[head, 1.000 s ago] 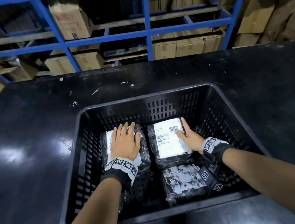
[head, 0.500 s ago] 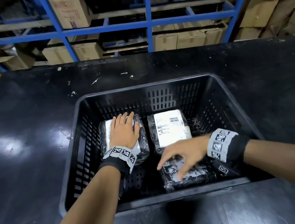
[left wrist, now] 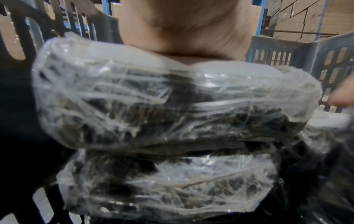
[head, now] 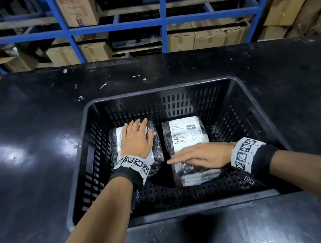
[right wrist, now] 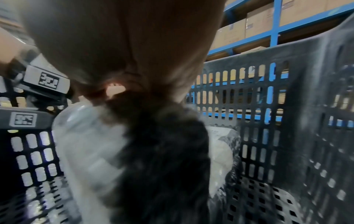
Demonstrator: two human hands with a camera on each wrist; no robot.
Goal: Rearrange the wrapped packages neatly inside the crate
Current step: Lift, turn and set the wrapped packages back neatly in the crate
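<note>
On the black bench [head: 24, 140] in front of me sits the black slotted crate [head: 151, 90], and both my hands are down inside it. Take the crate floor as a clock face with 12 o'clock away from me. My left hand [head: 136, 140] lies flat at about 10 o'clock on the top package [head: 157, 148] of a stack of two. Its fingers [head: 135, 125] are straight, close together and pointing to 12, with the palm on the white label. The left wrist view shows the bottom package [left wrist: 172, 181] under it, wrapped in the same clear film over black, and the pair lies close to the crate's left wall.

Just beside the stack, at about 1 o'clock, lies the labelled package [head: 186, 134], barcode up, with a narrow gap between the two.

My right hand [head: 203, 155] comes in from 3 o'clock and lies across the third package [head: 194, 175] at about 5 o'clock. Those fingers [head: 181, 157] are straight and together, pointing to 9. The thumb is hidden, so I cannot tell whether it hooks underneath. The third package's far edge meets the near edge of the labelled one — touching or overlapping, I cannot tell. The right wrist view is too blurred to settle it.

Beyond the bench at 12 o'clock stand blue shelves [head: 113, 27] holding cardboard boxes [head: 205, 38].
</note>
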